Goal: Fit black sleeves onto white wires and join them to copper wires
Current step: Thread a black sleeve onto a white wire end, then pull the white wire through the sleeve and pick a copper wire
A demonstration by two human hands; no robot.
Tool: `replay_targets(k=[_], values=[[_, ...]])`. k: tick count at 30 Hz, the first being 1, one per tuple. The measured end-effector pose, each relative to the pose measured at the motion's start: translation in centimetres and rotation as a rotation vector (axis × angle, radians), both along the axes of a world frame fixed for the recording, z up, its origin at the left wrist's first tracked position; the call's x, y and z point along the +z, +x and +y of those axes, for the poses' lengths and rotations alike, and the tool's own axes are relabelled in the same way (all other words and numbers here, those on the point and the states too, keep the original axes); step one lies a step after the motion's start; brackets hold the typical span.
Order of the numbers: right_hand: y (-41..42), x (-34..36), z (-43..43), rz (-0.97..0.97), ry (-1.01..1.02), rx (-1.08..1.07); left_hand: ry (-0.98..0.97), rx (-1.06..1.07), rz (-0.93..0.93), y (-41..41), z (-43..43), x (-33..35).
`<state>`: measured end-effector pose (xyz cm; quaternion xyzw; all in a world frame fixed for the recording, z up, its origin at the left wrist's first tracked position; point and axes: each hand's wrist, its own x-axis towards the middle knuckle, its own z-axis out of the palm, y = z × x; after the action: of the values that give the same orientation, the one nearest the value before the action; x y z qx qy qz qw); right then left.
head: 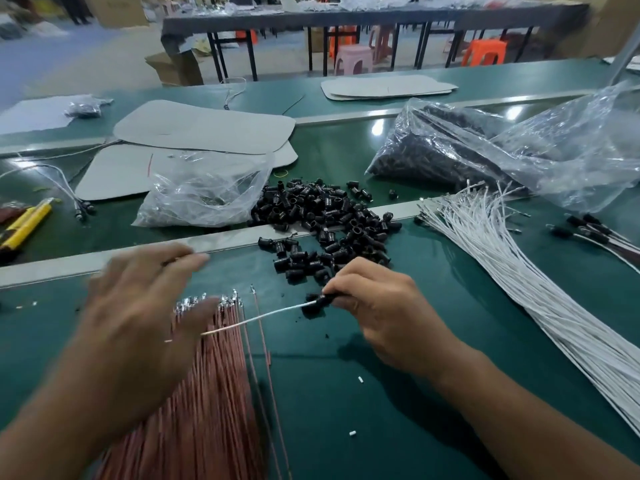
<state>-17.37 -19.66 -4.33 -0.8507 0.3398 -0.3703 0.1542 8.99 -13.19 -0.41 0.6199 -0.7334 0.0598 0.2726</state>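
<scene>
My right hand (377,306) pinches a black sleeve (320,302) with a wire (263,317) running out of it to the left, white near the sleeve and copper-coloured at its far end. My left hand (138,313) hovers blurred over the tops of the copper wire bundle (204,393), fingers spread and holding nothing I can see. A heap of loose black sleeves (322,220) lies beyond my hands. The bundle of white wires (519,278) fans across the right of the green table (398,393).
Two plastic bags sit beyond the heap: a small clear one (204,195) and a big one with dark parts (467,150). Finished sleeved wires (595,233) lie far right. Yellow-handled tools (24,226) lie far left. Grey card sheets (204,129) lie behind.
</scene>
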Motion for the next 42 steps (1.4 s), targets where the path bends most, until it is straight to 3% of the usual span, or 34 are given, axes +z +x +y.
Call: replay_targets(k=[4,8,12,14,22,28,31,35,38,42], values=[[1.2,0.2,1.1,0.026,-0.022,0.092,0.218,-0.320,0.166,-6.0,1.0,-1.4],[1.8,0.9,2.2,0.149,-0.169,-0.008,0.178,-0.213,0.367,-5.6,0.3,-2.5],[2.8,0.8,4.6,0.376,-0.093,0.503,0.199,-0.157,0.520,-4.6,0.2,-3.2],[3.1,0.5,5.0,0.477,0.009,0.621,0.190,-0.148,0.549,-4.7,0.1,-3.4],[3.6,0.6,5.0,0.548,-0.029,0.603,0.252,-0.189,0.803,-4.1,-0.4,-4.6],[4.1,-0.1,6.1,0.570,-0.216,0.495,0.296,-0.288,1.065,-3.6,-0.5,-4.8],[4.3,-0.2,6.2,0.436,-0.217,0.479,0.312,-0.316,1.110,-3.5,-0.5,-4.8],[3.7,1.0,5.6,-0.001,-0.050,0.315,0.346,-0.318,1.113,-3.5,-0.4,-4.7],[2.5,3.0,5.4,-0.231,-0.215,0.059,0.353,-0.310,1.071,-3.6,-0.3,-4.8],[0.7,5.4,5.2,-0.341,-0.429,-0.103,0.355,-0.303,0.985,-3.7,-0.2,-5.0]])
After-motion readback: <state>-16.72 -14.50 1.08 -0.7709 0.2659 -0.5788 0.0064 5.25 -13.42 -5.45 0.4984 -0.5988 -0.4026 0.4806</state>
